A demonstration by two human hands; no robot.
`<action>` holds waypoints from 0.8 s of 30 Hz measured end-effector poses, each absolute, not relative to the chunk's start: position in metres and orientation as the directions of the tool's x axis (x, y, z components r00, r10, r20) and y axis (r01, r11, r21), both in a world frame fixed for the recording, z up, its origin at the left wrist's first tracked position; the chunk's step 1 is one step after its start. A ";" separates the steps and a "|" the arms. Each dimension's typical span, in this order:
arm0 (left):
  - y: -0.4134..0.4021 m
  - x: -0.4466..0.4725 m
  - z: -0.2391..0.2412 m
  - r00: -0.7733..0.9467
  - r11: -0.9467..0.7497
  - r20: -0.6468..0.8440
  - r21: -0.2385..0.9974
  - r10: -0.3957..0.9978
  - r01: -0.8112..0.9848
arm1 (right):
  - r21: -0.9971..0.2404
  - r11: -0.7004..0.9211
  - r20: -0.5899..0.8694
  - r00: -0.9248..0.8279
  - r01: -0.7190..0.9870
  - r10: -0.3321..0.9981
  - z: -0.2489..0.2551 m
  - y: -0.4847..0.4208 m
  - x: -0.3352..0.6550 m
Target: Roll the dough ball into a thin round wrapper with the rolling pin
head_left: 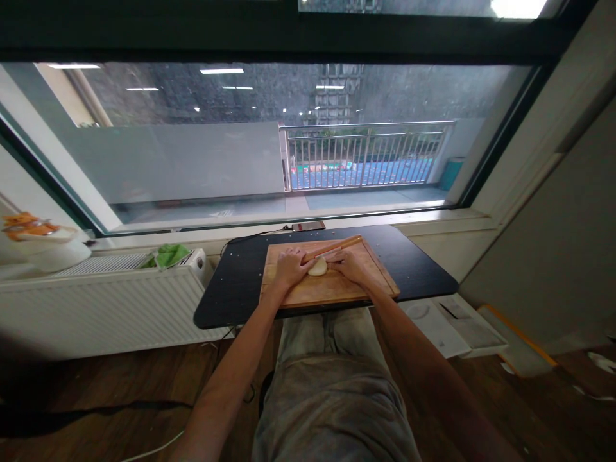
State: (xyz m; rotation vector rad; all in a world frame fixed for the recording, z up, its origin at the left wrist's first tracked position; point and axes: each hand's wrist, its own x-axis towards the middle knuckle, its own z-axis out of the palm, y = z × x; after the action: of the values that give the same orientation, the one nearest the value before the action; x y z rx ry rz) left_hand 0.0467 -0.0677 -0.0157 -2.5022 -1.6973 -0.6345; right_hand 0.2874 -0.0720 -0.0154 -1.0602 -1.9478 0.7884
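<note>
A small, pale, rounded piece of dough (317, 267) lies on a wooden cutting board (312, 295) between my two hands. My left hand (290, 266) is at its left edge, fingers curled with the thumb against the dough. From the other side my right hand (350, 265) meets it, fingertips drawn together at its right edge. Just beyond the hands a slim wooden rolling pin (344, 244) rests slantwise, its left end close to my left fingers. The fingertips are small and partly hidden.
The board sits on a black table (409, 256) by a window. A phone-like object (308, 226) with a cable lies at the back edge. Left stands a white radiator (120, 308) with a green cloth (169, 255). A white box (447, 324) is low on the right.
</note>
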 end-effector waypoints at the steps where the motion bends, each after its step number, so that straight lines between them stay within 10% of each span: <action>1: -0.067 0.047 -0.016 0.313 -0.396 0.361 0.184 0.878 0.900 | -0.790 0.462 0.333 -0.350 0.403 0.876 -0.017 -0.071 0.287; 24: -0.065 0.046 -0.019 0.317 -0.410 0.384 0.187 0.867 0.893 | -0.728 0.484 0.362 -0.328 0.486 0.873 -0.020 -0.068 0.287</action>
State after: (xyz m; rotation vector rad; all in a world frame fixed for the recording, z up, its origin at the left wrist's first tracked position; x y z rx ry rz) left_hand 0.0459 -0.0648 -0.0187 -2.5008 -1.6731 -0.6690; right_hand 0.2868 -0.0679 -0.0202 -1.1211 -1.9771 0.6530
